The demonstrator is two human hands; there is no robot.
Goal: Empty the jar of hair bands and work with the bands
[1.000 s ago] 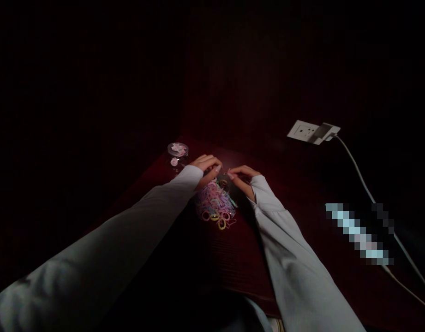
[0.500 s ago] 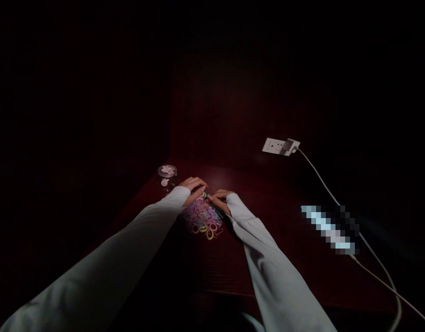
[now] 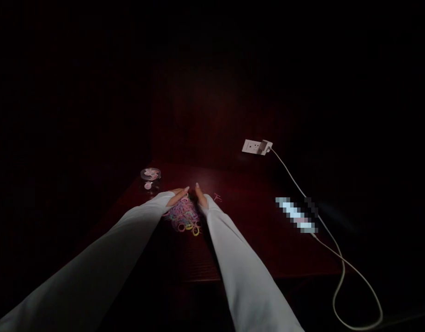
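A heap of small colourful bands and rings [image 3: 183, 216] lies on the dark red table [image 3: 247, 226], pink, purple and blue, with yellow rings at its near edge. My left hand [image 3: 178, 195] rests on the heap's left far side, thumb stretched out and fingers partly hidden. On the right far side of the heap is my right hand [image 3: 200, 195], its thumb pointing up and away and the other fingers out of sight. Both hands face each other with a small dark gap between them. Just right of my right hand lies a small pink piece [image 3: 217, 197].
A clear jar [image 3: 150, 180] with pink-and-white stickers stands at the table's far left. At the right lies a pixelated bright device [image 3: 297, 216] with a cable. A charger [image 3: 266, 147] is plugged into the wall socket [image 3: 250, 146], its white cable looping down.
The view has shifted, so the scene sits further left. My hands have turned inward at the heap with thumbs raised, and the small pink piece now shows right of my right hand.
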